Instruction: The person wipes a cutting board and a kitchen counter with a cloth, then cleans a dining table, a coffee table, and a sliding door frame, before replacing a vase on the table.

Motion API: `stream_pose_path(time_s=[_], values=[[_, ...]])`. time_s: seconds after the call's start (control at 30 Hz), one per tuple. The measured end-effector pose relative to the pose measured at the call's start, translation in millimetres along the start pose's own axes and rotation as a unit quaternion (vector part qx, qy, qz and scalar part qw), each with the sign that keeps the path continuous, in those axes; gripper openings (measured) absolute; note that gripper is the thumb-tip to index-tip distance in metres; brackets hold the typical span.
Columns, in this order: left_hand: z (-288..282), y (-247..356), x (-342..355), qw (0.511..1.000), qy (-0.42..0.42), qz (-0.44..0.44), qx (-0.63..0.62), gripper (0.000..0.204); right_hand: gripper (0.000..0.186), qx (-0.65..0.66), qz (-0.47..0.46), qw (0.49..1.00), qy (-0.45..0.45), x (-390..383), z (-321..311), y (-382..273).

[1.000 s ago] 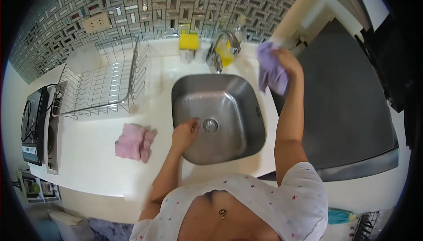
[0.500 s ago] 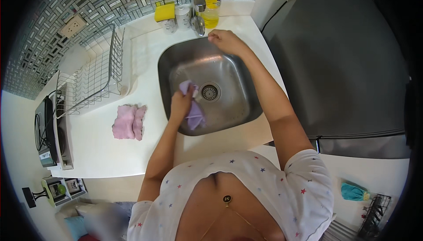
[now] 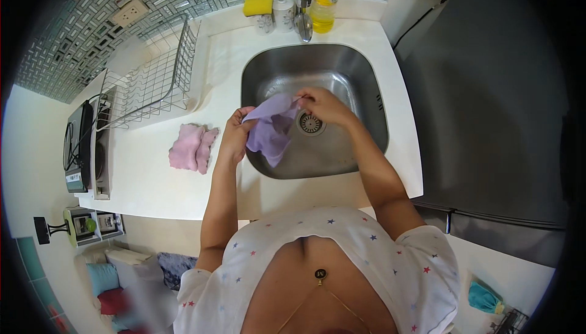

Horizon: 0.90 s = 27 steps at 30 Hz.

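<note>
Purple cloth [image 3: 267,134], now spread wider, partly hides sink [image 3: 342,151]; pink cloth [image 3: 188,148] nearby.

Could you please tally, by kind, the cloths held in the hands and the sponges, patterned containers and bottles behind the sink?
Purple cloth: 1
Yellow sponge: 1
White patterned containers: 2
Bottle of yellow liquid: 1
Total: 5

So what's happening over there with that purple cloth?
A person's left hand and right hand are holding the purple cloth between them, over the sink. The pink cloth lies on the counter, to the left of the sink. Nobody is touching that one. The yellow sponge sits near the faucet.
</note>
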<state>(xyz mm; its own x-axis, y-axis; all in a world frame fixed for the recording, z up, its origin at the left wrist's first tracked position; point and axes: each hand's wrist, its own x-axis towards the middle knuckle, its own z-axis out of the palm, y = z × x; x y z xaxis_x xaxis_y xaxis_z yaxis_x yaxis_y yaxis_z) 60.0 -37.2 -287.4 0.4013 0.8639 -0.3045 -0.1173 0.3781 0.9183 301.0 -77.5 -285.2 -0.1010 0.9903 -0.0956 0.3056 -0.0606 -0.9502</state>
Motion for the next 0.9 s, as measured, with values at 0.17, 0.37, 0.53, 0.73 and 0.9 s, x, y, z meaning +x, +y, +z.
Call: stream_pose_path(time_s=[0.17,0.37,0.53,0.73,0.9], values=[[-8.1,3.9,-1.2,1.0,-0.004,-0.015,0.026,0.012,0.015,0.049,-0.001,0.994,0.102,-3.8,-24.5,-7.1],[-8.9,6.2,4.0,0.998,0.015,0.023,0.048,0.019,0.022,0.066,0.014,0.991,0.113,-11.0,-27.0,-18.3],[-7.3,20.9,6.7,0.996,0.019,0.041,0.08,0.019,0.023,-0.003,-0.048,0.985,0.163,-12.6,-30.5,-22.0],[-13.4,17.0,-5.8,0.964,0.117,0.092,0.221,0.021,0.027,-0.106,-0.003,0.989,0.099,-10.5,-16.5,-33.9],[-1.5,-14.9,-17.7,0.932,0.144,0.259,0.207,0.021,0.044,-0.249,0.08,0.951,-0.164,-42.8,3.7,-35.6]])
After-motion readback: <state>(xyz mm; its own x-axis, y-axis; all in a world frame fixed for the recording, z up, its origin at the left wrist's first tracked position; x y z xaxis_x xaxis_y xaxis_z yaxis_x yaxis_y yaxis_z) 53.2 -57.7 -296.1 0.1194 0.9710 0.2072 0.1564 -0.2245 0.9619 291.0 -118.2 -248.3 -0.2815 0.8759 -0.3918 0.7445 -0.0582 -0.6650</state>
